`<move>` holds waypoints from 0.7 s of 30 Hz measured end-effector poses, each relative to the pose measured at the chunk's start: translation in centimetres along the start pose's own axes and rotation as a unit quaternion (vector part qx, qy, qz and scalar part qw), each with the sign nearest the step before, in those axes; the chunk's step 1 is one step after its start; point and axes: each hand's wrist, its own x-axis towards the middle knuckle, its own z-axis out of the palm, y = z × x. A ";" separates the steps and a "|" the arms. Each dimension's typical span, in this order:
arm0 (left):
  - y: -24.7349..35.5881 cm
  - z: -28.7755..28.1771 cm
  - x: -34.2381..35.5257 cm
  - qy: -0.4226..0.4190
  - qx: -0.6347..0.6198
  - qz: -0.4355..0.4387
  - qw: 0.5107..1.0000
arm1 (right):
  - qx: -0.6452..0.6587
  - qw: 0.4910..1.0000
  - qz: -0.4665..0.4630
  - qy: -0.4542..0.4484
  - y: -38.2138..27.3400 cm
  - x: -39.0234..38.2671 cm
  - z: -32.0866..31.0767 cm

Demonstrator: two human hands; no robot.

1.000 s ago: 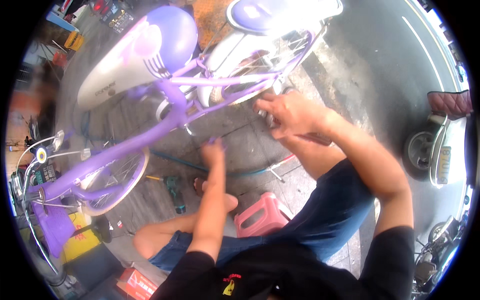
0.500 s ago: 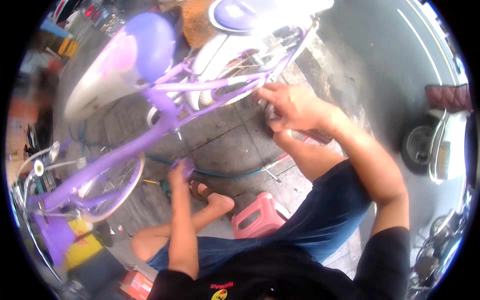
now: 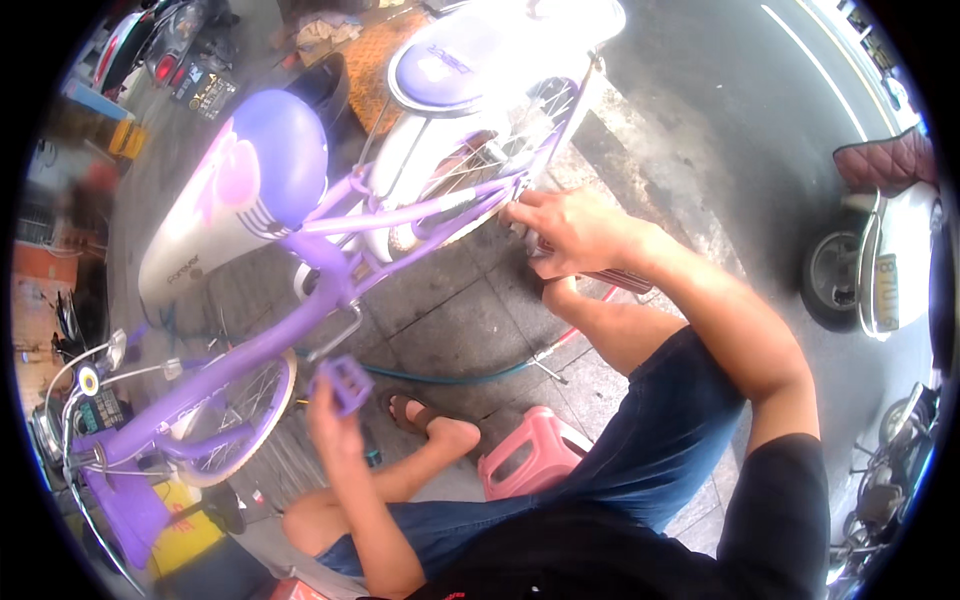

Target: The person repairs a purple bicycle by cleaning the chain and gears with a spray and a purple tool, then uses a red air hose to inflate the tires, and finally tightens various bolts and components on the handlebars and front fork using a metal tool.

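A purple and white bicycle [image 3: 255, 328] stretches across the left and upper part of the head view. My left hand [image 3: 335, 435], slightly blurred, grips a purple pedal [image 3: 345, 385]. The pedal is just on the near side of the bent metal crank arm [image 3: 343, 335] under the frame; whether they touch I cannot tell. My right hand [image 3: 585, 232] is closed beside the hub of the rear wheel [image 3: 535, 120], above my right knee. Some small metallic thing shows under its curled fingers, too hidden to name.
A pink plastic stool [image 3: 528, 450] stands by my legs. A blue-green hose [image 3: 450, 378] crosses the paved ground, with a red section near my right leg. A white scooter [image 3: 895, 270] is parked at the right by the road; several motorbike parts show below it.
My left hand has brought the pedal left and nearer to me, and the crank arm shows more fully. My right hand stays by the rear hub. The view has shifted slightly.
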 end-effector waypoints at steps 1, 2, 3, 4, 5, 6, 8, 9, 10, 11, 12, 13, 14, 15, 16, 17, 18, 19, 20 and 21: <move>-1.8 4.7 0.2 -0.029 0.021 -0.009 0.999 | -0.013 1.000 0.003 -0.002 0.4 -0.2 0.2; -3.3 9.6 0.2 -0.058 0.047 -0.015 0.997 | -0.025 1.000 0.000 0.000 0.9 -0.6 0.4; -6.7 9.6 3.5 -0.089 0.090 -0.037 0.991 | -0.029 0.999 -0.021 0.013 0.2 0.1 0.0; -9.8 8.2 6.3 0.005 0.209 -0.002 0.978 | -0.009 1.000 -0.014 0.003 -0.7 0.7 -0.4; -12.7 6.2 9.3 0.108 0.322 0.010 0.940 | 0.012 1.000 -0.020 0.005 -1.8 1.2 0.0; -13.6 -1.7 12.2 0.151 0.370 0.088 0.912 | 0.021 0.999 -0.023 0.011 -2.4 1.4 -0.5; -13.3 -8.8 12.3 0.139 0.337 0.064 0.929 | 0.018 0.999 0.005 0.035 -1.5 -0.5 -1.2; -11.2 -8.1 9.6 0.094 0.255 -0.038 0.962 | 0.013 0.999 0.042 0.031 -0.1 -2.0 -1.2; -8.9 -10.5 9.2 0.101 0.223 -0.003 0.970 | 0.008 0.998 0.060 0.032 -0.1 -2.2 -2.1; -7.5 -13.0 8.2 0.115 0.193 0.031 0.974 | 0.010 0.997 0.075 0.028 -0.1 -1.9 -2.5; -7.1 -13.1 6.9 0.109 0.148 0.020 0.983 | 0.020 0.997 0.061 0.046 0.9 -1.9 -2.3; -6.3 -11.9 6.0 0.095 0.099 0.012 0.990 | 0.014 0.996 0.073 0.055 1.9 -2.3 -2.5; -5.2 -11.1 5.3 0.084 0.051 0.008 0.995 | 0.011 0.995 0.079 0.065 2.6 -2.4 -2.7; -5.0 -10.4 5.3 0.068 0.026 0.001 0.997 | 0.006 0.994 0.085 0.075 3.2 -2.7 -3.2; -4.8 -10.5 4.5 0.061 0.001 -0.006 0.998 | 0.028 0.992 0.083 0.090 3.2 -2.9 -3.6; -4.8 -10.5 4.0 0.055 -0.025 -0.013 0.998 | 0.037 0.989 0.103 0.097 3.3 -3.3 -4.3; -4.8 -10.1 4.3 0.057 -0.026 -0.013 0.998 | 0.045 0.986 0.124 0.102 3.4 -3.9 -5.3; -4.9 -10.6 3.9 0.032 -0.042 -0.017 0.998 | 0.060 0.983 0.142 0.100 3.6 -4.4 -5.0; -4.9 -10.8 4.1 0.001 -0.065 -0.016 0.998 | 0.074 0.981 0.126 0.127 3.9 -5.0 -5.2; -5.1 -10.9 4.4 -0.029 -0.089 -0.015 0.995 | 0.093 0.974 0.135 0.153 4.3 -5.6 -4.8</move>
